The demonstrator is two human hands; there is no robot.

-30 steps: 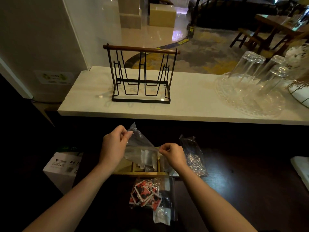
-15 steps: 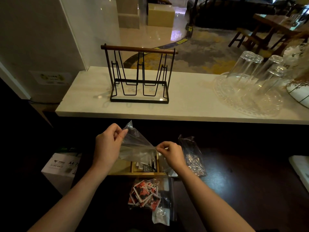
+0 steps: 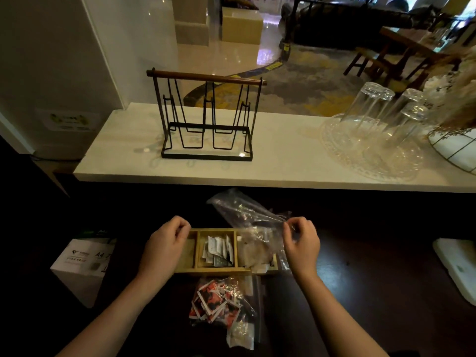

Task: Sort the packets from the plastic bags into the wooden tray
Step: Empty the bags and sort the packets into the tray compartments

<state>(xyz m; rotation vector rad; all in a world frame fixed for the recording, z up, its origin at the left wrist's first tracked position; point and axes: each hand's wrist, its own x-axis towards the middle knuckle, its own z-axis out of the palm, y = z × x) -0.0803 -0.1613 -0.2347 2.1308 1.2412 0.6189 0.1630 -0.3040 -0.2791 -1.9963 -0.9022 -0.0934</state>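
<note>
A wooden tray (image 3: 217, 269) with compartments lies on the dark table in front of me. Its middle compartment holds several white packets (image 3: 219, 249). My right hand (image 3: 301, 244) pinches a clear, emptied plastic bag (image 3: 242, 208) that trails up and to the left, over the tray's right end. My left hand (image 3: 164, 247) hovers over the tray's left end with curled fingers and nothing in it. Nearer to me lies a plastic bag of red, black and white packets (image 3: 215, 302).
A white marble counter (image 3: 283, 163) runs behind the table, with a black wire rack (image 3: 206, 117) and upturned glasses on a glass tray (image 3: 373, 140). A white A4 paper box (image 3: 82, 264) sits at the left. A white object (image 3: 456, 264) lies at the right edge.
My left hand has let go of the clear bag. My right hand has carried the bag to the right, which uncovers the white packets in the tray's middle compartment.
</note>
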